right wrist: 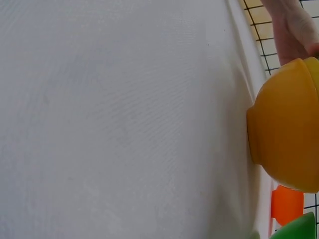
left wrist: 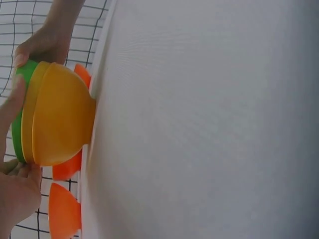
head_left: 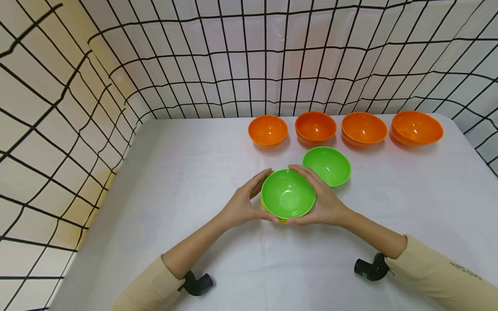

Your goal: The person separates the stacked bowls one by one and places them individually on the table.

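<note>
A green bowl (head_left: 288, 194) sits nested at the top of a stack in the middle of the table. Under its rim the left wrist view shows yellow bowls (left wrist: 62, 114), whose base stands on the white cloth. My left hand (head_left: 247, 203) curves round the green bowl's left side, thumb at the near rim. On the opposite side my right hand (head_left: 327, 201) grips the same bowl, fingers over the far rim and thumb near the front. A second green bowl (head_left: 327, 166) rests just behind my right hand.
Along the back edge stands a row of orange bowls (head_left: 268, 131), several in all, growing larger toward the right. Black netting (head_left: 266, 52) over white sheeting rises behind the table and on its sides. A white cloth (head_left: 186, 172) covers the tabletop.
</note>
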`<action>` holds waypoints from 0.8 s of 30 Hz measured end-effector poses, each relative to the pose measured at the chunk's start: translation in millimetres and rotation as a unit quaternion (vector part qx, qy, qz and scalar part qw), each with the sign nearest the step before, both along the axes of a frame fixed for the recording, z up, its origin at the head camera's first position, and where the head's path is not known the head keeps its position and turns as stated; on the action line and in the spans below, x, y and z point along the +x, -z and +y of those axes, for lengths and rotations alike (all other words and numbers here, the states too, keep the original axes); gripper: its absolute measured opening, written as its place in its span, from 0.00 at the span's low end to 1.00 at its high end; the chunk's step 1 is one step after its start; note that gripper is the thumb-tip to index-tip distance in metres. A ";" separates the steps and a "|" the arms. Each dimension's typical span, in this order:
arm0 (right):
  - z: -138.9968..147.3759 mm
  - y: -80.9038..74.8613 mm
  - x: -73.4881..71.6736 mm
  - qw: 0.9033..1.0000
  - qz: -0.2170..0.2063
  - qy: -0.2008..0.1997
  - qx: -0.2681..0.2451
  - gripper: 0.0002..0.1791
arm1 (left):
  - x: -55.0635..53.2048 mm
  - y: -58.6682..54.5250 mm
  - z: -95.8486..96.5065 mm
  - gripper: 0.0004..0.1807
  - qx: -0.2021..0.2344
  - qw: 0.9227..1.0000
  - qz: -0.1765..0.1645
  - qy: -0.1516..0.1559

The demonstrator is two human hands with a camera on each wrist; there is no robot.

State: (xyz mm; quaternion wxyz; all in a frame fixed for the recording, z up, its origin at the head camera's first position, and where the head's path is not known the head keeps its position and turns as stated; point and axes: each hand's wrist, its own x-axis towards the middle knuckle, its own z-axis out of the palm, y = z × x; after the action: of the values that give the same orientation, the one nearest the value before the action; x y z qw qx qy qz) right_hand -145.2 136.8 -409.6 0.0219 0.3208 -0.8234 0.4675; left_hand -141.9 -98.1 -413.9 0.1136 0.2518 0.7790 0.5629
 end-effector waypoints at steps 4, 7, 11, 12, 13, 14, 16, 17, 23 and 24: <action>-0.4 -1.9 1.1 1.000 -0.009 0.001 -0.024 0.63 | -1.1 2.4 -0.5 0.59 -0.012 1.000 0.028 -0.003; -1.8 -11.7 5.6 0.998 -0.016 -0.009 -0.054 0.62 | -1.1 2.3 -0.4 0.58 -0.009 0.999 0.032 -0.003; -4.5 -31.6 11.4 0.996 -0.009 -0.023 -0.084 0.61 | 0.0 -2.4 1.1 0.57 -0.005 0.999 0.034 -0.002; -4.4 -34.4 11.4 0.996 -0.006 -0.023 -0.089 0.61 | 1.2 -5.7 1.7 0.56 -0.002 0.999 0.035 -0.001; -3.7 -35.5 10.3 0.996 -0.003 -0.021 -0.092 0.62 | 2.4 -9.6 2.4 0.56 0.001 0.999 0.035 0.001; -2.7 -36.2 8.8 0.995 0.005 -0.019 -0.093 0.63 | 3.9 -13.8 2.8 0.56 0.002 0.999 0.036 0.002; 0.5 -35.0 5.4 0.995 0.009 -0.014 -0.098 0.64 | 6.9 -22.7 3.6 0.55 0.002 0.999 0.037 0.007; 2.0 -34.3 3.5 0.995 0.012 -0.013 -0.100 0.65 | 8.1 -26.2 3.9 0.55 0.002 0.999 0.037 0.009; 7.6 -36.2 -0.6 0.994 0.025 -0.013 -0.104 0.66 | 6.1 -24.8 4.0 0.56 -0.030 0.999 0.033 0.010; 8.1 -37.0 -0.5 0.994 0.026 -0.013 -0.106 0.66 | 4.6 -21.4 3.6 0.56 -0.037 0.999 0.032 0.008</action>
State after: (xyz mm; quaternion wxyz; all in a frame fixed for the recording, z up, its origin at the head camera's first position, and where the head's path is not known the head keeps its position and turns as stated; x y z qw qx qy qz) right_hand -145.7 144.9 -372.6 0.0711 0.3389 -0.7642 0.5441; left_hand -137.2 -94.5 -392.6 0.1023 0.2717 0.8003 0.5246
